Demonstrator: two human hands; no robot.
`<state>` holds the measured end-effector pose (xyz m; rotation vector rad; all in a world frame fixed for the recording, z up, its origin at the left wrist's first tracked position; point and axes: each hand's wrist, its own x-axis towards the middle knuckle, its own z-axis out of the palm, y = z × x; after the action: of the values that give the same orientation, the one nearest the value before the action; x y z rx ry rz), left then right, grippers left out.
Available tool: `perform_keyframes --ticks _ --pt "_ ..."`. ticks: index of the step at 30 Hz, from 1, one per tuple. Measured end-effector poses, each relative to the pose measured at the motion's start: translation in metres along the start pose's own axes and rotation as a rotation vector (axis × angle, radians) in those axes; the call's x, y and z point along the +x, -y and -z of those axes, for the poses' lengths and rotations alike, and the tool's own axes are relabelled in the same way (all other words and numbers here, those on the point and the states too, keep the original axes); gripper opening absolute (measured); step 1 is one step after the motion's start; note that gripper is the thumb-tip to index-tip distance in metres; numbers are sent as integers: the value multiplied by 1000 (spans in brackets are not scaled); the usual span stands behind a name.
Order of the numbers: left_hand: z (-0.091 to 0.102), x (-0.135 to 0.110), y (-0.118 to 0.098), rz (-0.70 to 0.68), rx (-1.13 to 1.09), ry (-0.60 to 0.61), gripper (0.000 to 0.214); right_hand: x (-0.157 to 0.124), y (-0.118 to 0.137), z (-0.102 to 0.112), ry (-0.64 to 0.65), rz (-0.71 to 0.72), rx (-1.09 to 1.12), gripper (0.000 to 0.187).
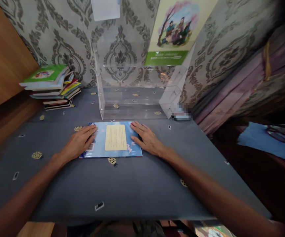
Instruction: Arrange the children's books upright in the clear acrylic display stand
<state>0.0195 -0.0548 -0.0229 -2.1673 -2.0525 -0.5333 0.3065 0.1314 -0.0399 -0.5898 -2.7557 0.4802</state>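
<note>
A thin blue book (pixel 101 151) lies flat on the table, turned sideways, with a cream text panel and a barcode on its upper face. On its left end rests my left hand (pixel 80 141), palm down with the fingers stretched out. My right hand (pixel 148 140) lies open over the book's right end, fingers reaching toward the far corner. Neither hand grips anything. Just beyond the book stands a clear acrylic rack (pixel 130 112) with see-through tiers and side walls.
A stack of books (pixel 56 87) sits at the back left, a green one on top. Patterned grey cloth covers the table (pixel 70 194). A green and cream poster (pixel 172 36) rises behind the rack. Right of it lies a blurred-out object (pixel 181 113); blue cloth (pixel 268 141) lies farther right.
</note>
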Motion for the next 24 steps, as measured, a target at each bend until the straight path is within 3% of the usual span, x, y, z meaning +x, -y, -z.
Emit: perform_keyframes --ticks 7,14,19,24 --pt "16 -43 -12 5 -10 -57 45 -46 20 9 -6 60 -8 53" --pt "21 -79 -53 -23 93 -77 39 -86 52 7 36 132 -70 56" --pt "9 -66 -89 -126 141 -67 38 -80 84 4 83 239 -94 51" --pt "-2 -40 -116 -244 178 -41 37 -40 98 14 154 359 15 34"
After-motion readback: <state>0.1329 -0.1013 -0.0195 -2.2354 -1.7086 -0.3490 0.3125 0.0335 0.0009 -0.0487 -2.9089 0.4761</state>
